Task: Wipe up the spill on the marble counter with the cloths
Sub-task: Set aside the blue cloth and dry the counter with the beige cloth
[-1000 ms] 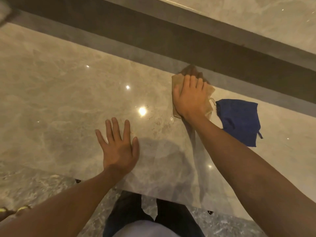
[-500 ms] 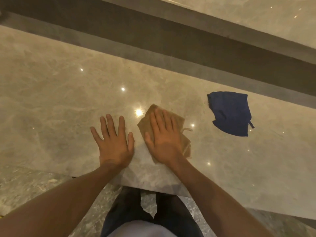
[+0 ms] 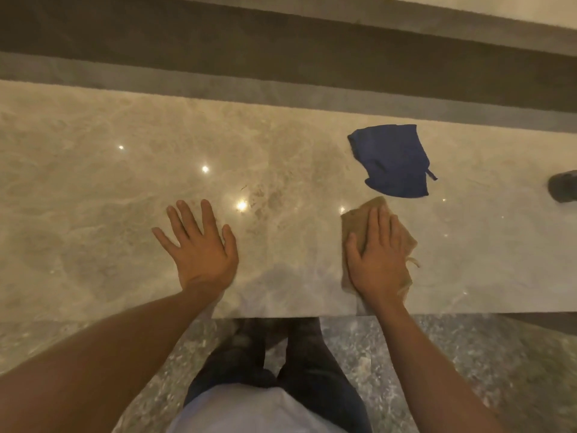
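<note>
Since half a second ago, right hand (image 3: 376, 260) slid tan cloth (image 3: 352, 221) rightward, pressing it flat near bench (image 3: 93, 214) edge. Left hand (image 3: 199, 245) spread, empty. Mid-wipe; next pass likely leftward. Blue cloth (image 3: 393, 160) idle.

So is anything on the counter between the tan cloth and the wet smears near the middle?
Nothing visible. The right hand presses the tan cloth flat; bare counter lies between it and the smears. The blue cloth lies farther back, and the left hand is beyond the smears.
</note>
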